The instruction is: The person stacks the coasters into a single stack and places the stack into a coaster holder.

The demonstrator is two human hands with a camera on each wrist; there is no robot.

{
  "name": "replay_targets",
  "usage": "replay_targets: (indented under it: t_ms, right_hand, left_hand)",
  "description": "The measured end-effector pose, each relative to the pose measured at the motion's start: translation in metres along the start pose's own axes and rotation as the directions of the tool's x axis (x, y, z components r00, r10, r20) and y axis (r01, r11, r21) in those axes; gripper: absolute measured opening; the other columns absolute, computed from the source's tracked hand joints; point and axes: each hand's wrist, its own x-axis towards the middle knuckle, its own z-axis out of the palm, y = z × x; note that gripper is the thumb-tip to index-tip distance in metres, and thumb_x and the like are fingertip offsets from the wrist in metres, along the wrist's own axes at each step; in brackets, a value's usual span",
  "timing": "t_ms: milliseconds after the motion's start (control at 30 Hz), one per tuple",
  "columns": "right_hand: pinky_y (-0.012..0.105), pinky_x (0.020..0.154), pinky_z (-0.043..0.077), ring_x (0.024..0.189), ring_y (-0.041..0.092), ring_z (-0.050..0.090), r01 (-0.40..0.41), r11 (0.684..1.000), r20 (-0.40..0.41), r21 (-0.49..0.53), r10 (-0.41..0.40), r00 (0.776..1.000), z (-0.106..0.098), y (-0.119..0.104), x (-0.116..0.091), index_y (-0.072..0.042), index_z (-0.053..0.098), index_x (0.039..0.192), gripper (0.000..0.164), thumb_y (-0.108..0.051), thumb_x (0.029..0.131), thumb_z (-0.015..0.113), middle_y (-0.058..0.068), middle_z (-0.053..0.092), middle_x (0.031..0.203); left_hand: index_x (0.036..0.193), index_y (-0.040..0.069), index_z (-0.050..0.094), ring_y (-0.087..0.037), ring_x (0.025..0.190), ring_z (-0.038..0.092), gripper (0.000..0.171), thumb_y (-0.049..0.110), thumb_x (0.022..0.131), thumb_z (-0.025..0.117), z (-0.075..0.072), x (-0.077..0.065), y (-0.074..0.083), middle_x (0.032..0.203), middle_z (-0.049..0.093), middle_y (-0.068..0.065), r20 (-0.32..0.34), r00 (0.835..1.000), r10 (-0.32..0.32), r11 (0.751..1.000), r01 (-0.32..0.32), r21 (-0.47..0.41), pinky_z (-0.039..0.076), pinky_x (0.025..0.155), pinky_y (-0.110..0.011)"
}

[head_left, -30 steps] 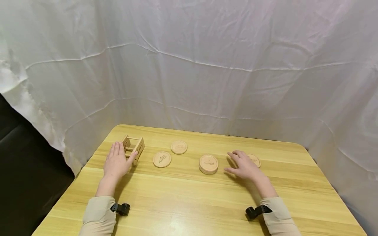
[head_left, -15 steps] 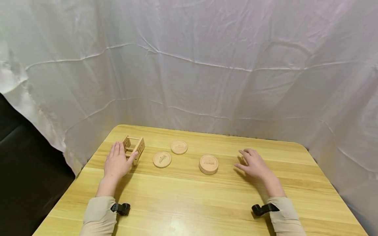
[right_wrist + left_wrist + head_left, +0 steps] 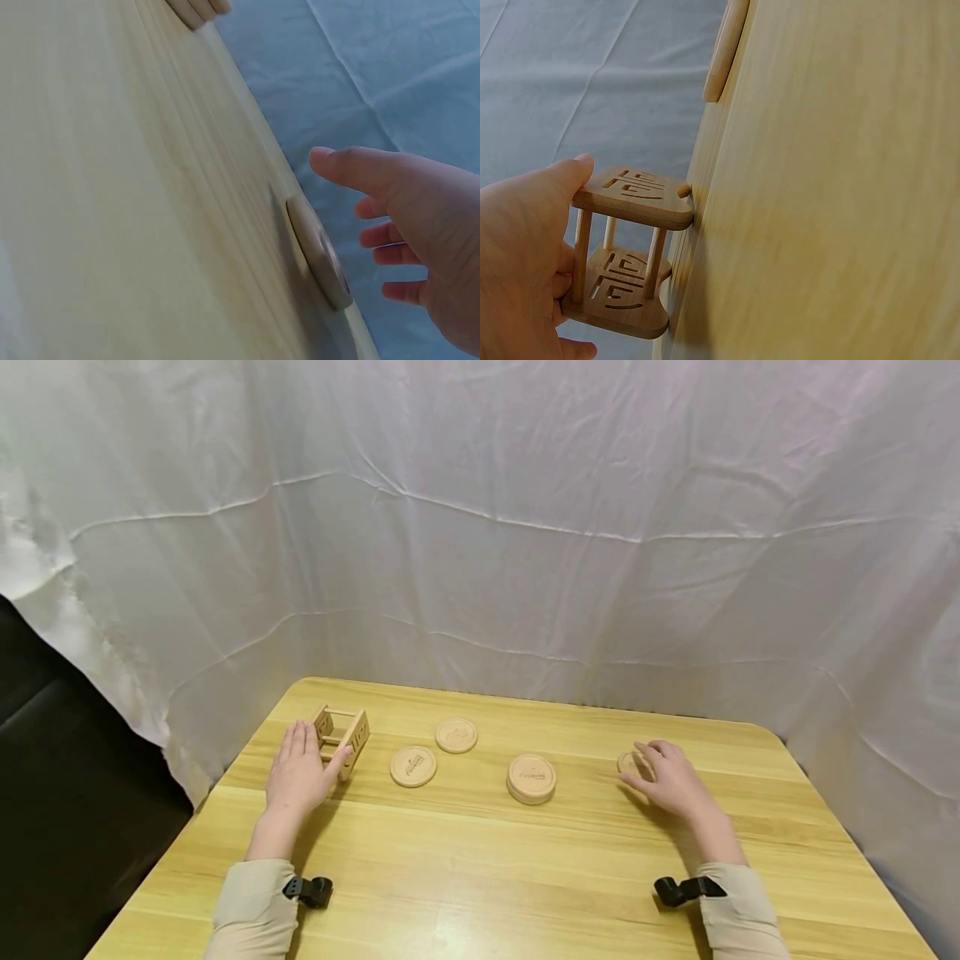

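My left hand [image 3: 297,772] grips a small wooden coaster holder [image 3: 357,737] at the table's left. In the left wrist view, the thumb lies on one carved side panel [image 3: 634,195], and the fingers reach the far panel. My right hand [image 3: 672,779] hovers over a round wooden coaster [image 3: 630,765] at the right, which it partly hides. Thumb and fingers are spread apart with nothing between them. In the right wrist view this coaster [image 3: 319,253] lies on the table beyond the fingertips.
A short stack of coasters [image 3: 531,777] stands mid-table. Two single coasters, one nearer [image 3: 413,767] and one farther [image 3: 456,735], lie between it and the holder. White curtains [image 3: 480,568] hang behind the wooden table [image 3: 465,877].
My right hand has shifted to the right, away from the stack, and the right-hand coaster now shows at its left side. The left hand and the coaster holder have stayed in place.
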Motion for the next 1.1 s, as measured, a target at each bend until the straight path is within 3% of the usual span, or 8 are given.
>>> replay_targets:
  t_ms: [433, 833, 1100]
  right_hand:
    - [0.065, 0.101, 0.039, 0.120, 0.051, 0.044, -0.053, 0.998, 0.005, -0.036, 0.054, 0.999, 0.006, 0.020, -0.004, 0.007, 0.050, 0.136, 0.078, -0.050, 0.087, 0.067, 0.033, 0.051, 0.129]
    - [0.067, 0.101, 0.036, 0.123, 0.052, 0.040, -0.118, 0.992, 0.049, -0.032, 0.120, 0.992, 0.011, 0.023, -0.003, 0.011, 0.045, 0.139, 0.087, -0.056, 0.086, 0.065, 0.035, 0.047, 0.132]
    - [0.068, 0.100, 0.037, 0.122, 0.053, 0.041, -0.119, 0.992, 0.054, -0.029, 0.120, 0.991, 0.011, 0.022, -0.003, 0.011, 0.045, 0.138, 0.086, -0.054, 0.086, 0.066, 0.035, 0.047, 0.131]
  left_hand:
    - [0.151, -0.012, 0.006, -0.050, 0.148, 0.004, 0.095, 0.064, 0.098, 0.030, -0.001, 0.000, 0.001, 0.158, 0.002, -0.034, 0.004, 1.000, 0.004, 1.000, -0.004, 0.011, 0.007, 0.121, -0.062]
    - [0.151, -0.013, 0.007, -0.050, 0.148, 0.003, 0.095, 0.062, 0.099, 0.031, 0.001, 0.000, 0.000, 0.158, 0.003, -0.034, -0.007, 1.000, 0.012, 1.000, -0.012, 0.009, 0.007, 0.121, -0.062]
    - [0.151, -0.013, 0.006, -0.049, 0.148, 0.003, 0.095, 0.063, 0.099, 0.030, 0.001, 0.000, 0.000, 0.158, 0.003, -0.034, -0.002, 1.000, 0.008, 1.000, -0.008, 0.008, 0.008, 0.121, -0.061]
